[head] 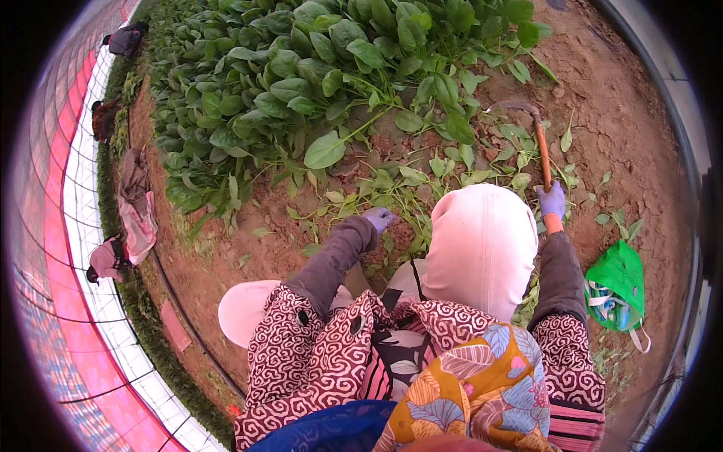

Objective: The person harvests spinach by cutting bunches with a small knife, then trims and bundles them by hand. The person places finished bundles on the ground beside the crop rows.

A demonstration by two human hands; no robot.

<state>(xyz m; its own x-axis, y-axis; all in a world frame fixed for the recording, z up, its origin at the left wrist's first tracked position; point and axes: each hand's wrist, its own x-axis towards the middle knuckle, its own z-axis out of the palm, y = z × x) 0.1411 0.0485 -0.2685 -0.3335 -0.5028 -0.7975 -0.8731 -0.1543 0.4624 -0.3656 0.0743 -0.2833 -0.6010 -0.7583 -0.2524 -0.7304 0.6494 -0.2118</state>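
Note:
My right hand (pixel 551 199), in a purple glove, grips the wooden handle of a sickle (pixel 542 144). The sickle's curved blade points left, over cut leaves on the soil at the edge of the crop. My left hand (pixel 379 218), also gloved in purple, is curled just above the bare soil between my knees and the plants, with nothing visible in it. Ahead stands a dense bed of spinach-like leafy plants (pixel 288 79). One large leaf (pixel 325 150) leans out over the soil. Loose leaves and stems (pixel 415 175) lie scattered between my hands.
My pale pink-clad knee (pixel 483 248) rises between my arms. To the right lies a green bag (pixel 618 277) with things inside, near a dark hose or pipe (pixel 686 164). At left, a person (pixel 107 257) is near a pale sheet (pixel 140 226); another person (pixel 125 39) is farther off.

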